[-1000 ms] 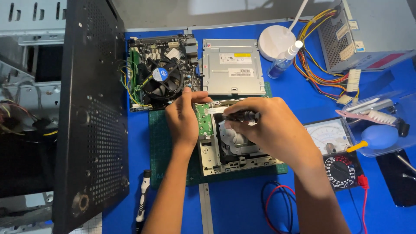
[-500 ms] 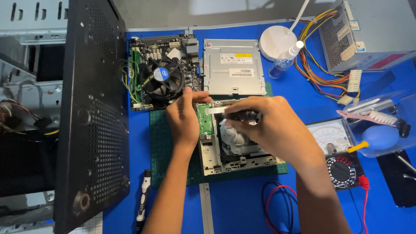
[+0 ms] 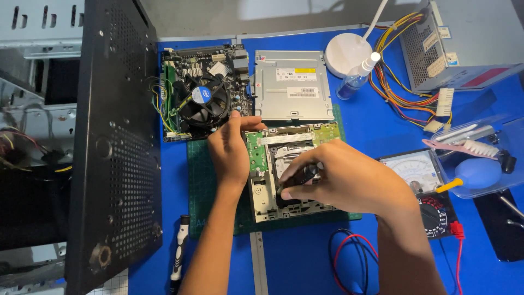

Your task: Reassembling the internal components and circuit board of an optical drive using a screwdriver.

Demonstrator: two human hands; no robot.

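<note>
While the opened optical drive (image 3: 284,172) sits on the green cutting mat (image 3: 213,196), here's how it looks from the head cam, the only view going:

What changed: honestly not much. Against the shots from a second and half a second back, both hands are parked in the same spots on the drive. The dark tool has maybe tipped a bit, hard to call.

What that means: looks like steady, fiddly work on one spot of the drive's insides, not a switch to another part.

Left hand (image 3: 229,150): fingers curled over the drive's top-left corner, thumb along its far edge, pinning it down.

Right hand (image 3: 341,177): fingers closed around a small dark screwdriver (image 3: 299,177), tip down in the drive's middle.

Screwdriver axis: runs diagonally, handle end up toward the drive's right, working end low toward its left-centre.

Drive axis: long side runs away from the person, toward the silver drive cover (image 3: 292,84) just beyond it.

Around the drive: motherboard with fan (image 3: 204,98) beyond its left corner, analog multimeter (image 3: 423,180) to its right, black case panel (image 3: 114,142) well off to its left.
</note>
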